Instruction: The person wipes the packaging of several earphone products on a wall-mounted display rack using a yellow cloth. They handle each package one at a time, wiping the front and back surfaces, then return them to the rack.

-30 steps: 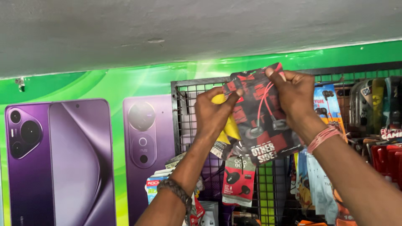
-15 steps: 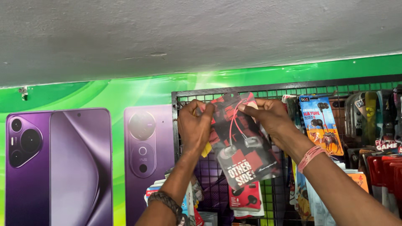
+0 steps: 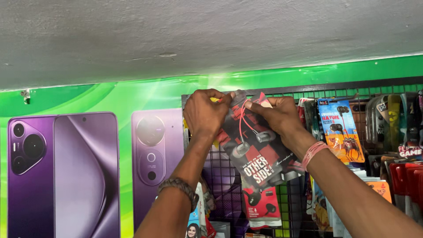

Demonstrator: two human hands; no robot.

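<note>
My left hand (image 3: 205,112) and my right hand (image 3: 275,114) are raised to the top left corner of a black wire display rack (image 3: 291,90). Both pinch the top edge of a dark earphone packet (image 3: 257,150) with red cable and print showing through it. The packet hangs tilted, its lower end swung to the right, flat against the rack. A braided band sits on my left wrist and a pink band on my right wrist.
More packets hang on the rack: an orange and blue earphone pack (image 3: 339,130) to the right, a red one (image 3: 262,205) below, red items (image 3: 403,180) at far right. Purple phone posters (image 3: 61,172) cover the green wall on the left. A grey ceiling (image 3: 198,35) is close overhead.
Both hands and the packet have shifted left and up toward the rack's top corner. The hands have drawn closer together on the packet's top edge.
</note>
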